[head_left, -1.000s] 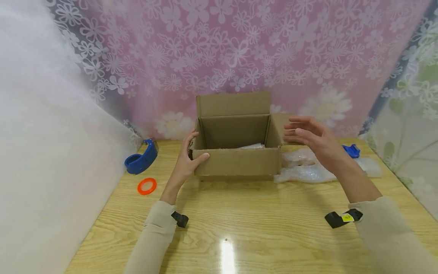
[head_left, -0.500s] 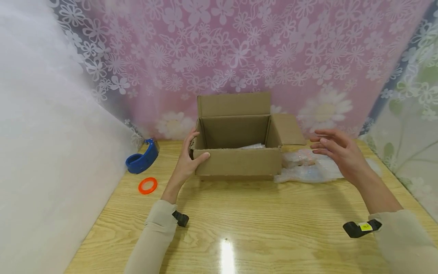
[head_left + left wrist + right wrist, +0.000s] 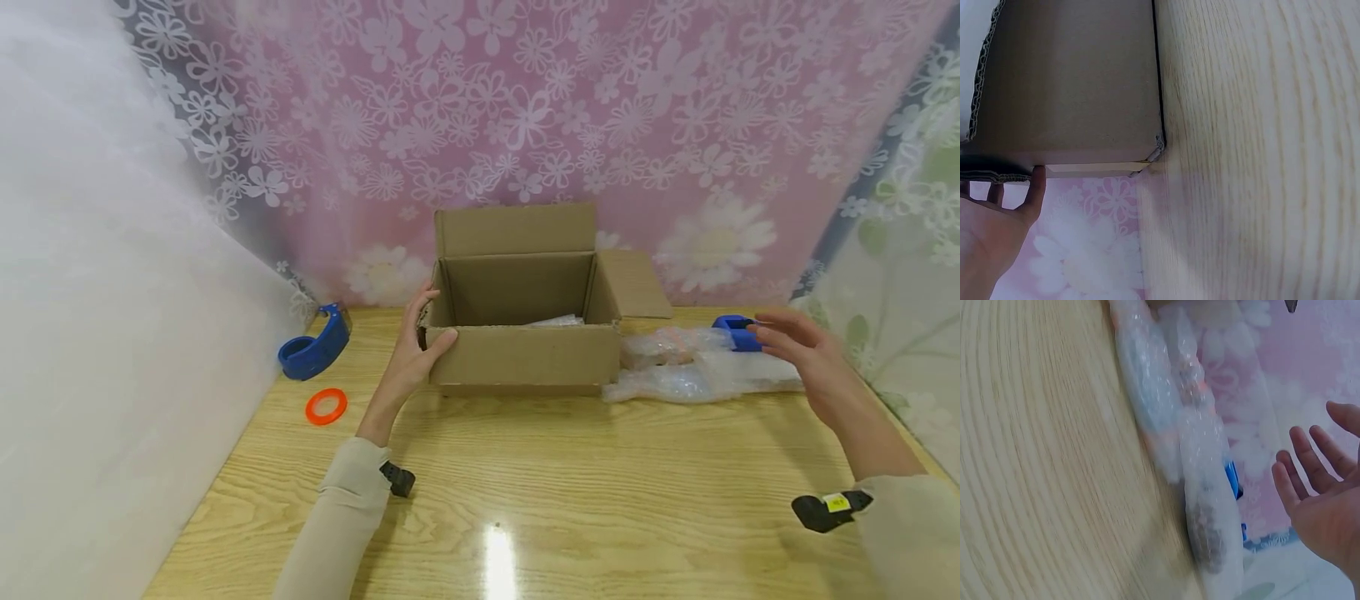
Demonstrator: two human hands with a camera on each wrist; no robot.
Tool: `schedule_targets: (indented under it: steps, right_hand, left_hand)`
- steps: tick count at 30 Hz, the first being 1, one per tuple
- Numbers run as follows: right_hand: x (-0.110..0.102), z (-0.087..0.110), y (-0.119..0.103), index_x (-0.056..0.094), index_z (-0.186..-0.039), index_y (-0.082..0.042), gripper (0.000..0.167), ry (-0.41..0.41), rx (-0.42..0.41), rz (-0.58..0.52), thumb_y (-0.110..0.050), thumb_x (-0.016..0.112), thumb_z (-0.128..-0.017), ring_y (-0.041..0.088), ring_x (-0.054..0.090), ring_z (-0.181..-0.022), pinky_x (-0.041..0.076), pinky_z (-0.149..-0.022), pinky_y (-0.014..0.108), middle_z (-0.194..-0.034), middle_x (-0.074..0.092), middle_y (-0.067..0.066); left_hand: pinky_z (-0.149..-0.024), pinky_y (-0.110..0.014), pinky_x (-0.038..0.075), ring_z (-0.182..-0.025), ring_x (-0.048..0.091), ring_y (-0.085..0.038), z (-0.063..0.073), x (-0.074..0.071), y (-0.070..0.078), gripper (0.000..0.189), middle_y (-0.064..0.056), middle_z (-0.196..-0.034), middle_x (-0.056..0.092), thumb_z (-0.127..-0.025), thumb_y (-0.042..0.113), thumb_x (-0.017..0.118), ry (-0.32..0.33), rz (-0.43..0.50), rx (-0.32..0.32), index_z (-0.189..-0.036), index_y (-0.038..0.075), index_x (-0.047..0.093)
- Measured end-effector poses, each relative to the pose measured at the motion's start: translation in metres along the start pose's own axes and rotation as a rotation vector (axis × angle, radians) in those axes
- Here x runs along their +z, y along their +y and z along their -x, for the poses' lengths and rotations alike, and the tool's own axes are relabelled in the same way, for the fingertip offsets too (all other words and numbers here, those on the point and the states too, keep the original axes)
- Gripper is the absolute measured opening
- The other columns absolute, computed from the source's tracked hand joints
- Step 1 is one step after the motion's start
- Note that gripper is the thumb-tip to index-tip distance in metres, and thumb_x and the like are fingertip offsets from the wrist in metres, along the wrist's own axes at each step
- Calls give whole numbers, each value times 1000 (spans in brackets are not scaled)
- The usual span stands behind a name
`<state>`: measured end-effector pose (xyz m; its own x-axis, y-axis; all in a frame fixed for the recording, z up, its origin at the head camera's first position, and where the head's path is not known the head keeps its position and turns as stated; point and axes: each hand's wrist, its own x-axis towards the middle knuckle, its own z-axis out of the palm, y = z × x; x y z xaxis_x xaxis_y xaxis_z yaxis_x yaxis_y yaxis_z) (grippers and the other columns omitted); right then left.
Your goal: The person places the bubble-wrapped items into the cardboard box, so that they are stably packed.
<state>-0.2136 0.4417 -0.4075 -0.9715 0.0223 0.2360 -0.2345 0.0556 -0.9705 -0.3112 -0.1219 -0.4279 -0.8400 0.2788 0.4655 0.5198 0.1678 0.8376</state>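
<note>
My left hand [image 3: 405,358] grips the left side of an open cardboard box [image 3: 525,357], thumb on its front flap and fingers along the side. In the left wrist view, fingertips of the left hand [image 3: 997,225] touch the box's cut edge. Clear plastic wrap [image 3: 561,321] shows inside the box. My right hand [image 3: 821,375] is in the air at the right with nothing in it, its fingers relaxed. Beneath and beside it lie bubble-wrapped packages [image 3: 686,382], also seen in the right wrist view as long bundles [image 3: 1210,512]. A blue object [image 3: 733,333] sits behind them near the right fingertips.
A blue tape dispenser [image 3: 318,346] stands at the table's back left, with an orange ring [image 3: 311,410] in front of it. The box's right flap [image 3: 636,283] sticks out sideways, and its rear flap [image 3: 517,231] stands up against the flowered curtain [image 3: 480,100].
My right hand has moved away from the box's right flap, rightward and toward me, over the packages to beside the blue object. The left hand and the box have kept their place.
</note>
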Motion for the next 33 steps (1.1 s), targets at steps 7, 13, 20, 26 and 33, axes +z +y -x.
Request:
schedule_targets:
  steps: [7,13,20,26,33]
  right_hand:
    - [-25,7,4,53,-149,-33,40,125,168,403,-37,52,-109,-15,42,-104,24,-121,34,-122,47,-37]
    - [-40,11,15,50,-143,-43,33,176,259,474,-42,43,-111,32,33,-147,10,-120,71,-140,47,-20]
    - [-51,7,26,18,-164,1,60,16,300,633,-28,30,-113,66,-3,-146,15,-107,83,-166,-5,36]
    - [-54,2,34,9,-160,10,61,-136,300,800,-19,30,-110,75,7,-137,27,-95,83,-157,-2,48]
    - [-56,2,40,19,-158,12,61,-143,245,926,-2,38,-102,63,37,-119,39,-74,54,-153,14,52]
  left_hand:
    - [-122,-68,6,-160,3,-27,6,0,26,61,0,-175,5,-105,13,60,-29,29,-9,-159,10,31]
    - [-124,-65,4,-160,2,-23,10,0,42,59,0,-175,6,-107,16,56,-30,81,-28,-159,5,30]
    - [-124,-64,5,-160,2,-26,9,0,42,55,-11,-174,5,-110,15,47,-29,98,14,-158,0,28]
    - [-124,-63,10,-160,3,-28,11,0,43,50,-9,-174,6,-112,15,39,-27,116,-6,-158,0,28]
    - [-124,-64,9,-160,4,-30,11,1,45,49,-16,-174,5,-112,13,36,-30,108,5,-158,-3,28]
